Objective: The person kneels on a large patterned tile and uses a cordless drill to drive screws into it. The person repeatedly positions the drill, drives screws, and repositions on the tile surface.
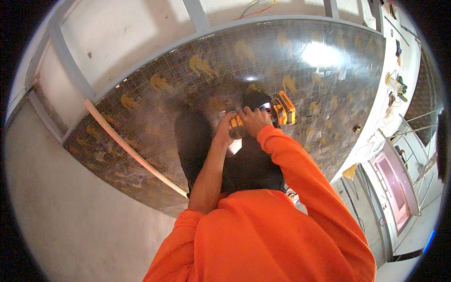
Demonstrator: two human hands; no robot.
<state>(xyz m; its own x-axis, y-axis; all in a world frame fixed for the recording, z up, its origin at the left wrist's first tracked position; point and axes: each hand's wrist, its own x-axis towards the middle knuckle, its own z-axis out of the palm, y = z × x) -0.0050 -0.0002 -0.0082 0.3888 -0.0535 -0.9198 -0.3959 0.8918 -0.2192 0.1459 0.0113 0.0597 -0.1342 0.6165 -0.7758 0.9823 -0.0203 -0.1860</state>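
My left hand [224, 126] is wrapped round an orange-and-black object [236, 126], apparently part of a power tool. My right hand [255, 120] is closed beside it, fingertips against it and my left hand. Just right of the hands is a cordless tool's orange battery end [286, 108]; I cannot tell whether both orange parts are one tool. Dark-clad legs [249, 167] are beneath, on a glossy patterned board [319, 89]. A small pale piece [235, 146] shows below my hands.
A long pale strip [129, 147] lies along the board's left. Grey metal frame bars [70, 63] and wires [256, 9] are beyond the board. At the right are scattered tools [398, 89], a yellow object [350, 171], thin rods [419, 120] and a pink panel [394, 185].
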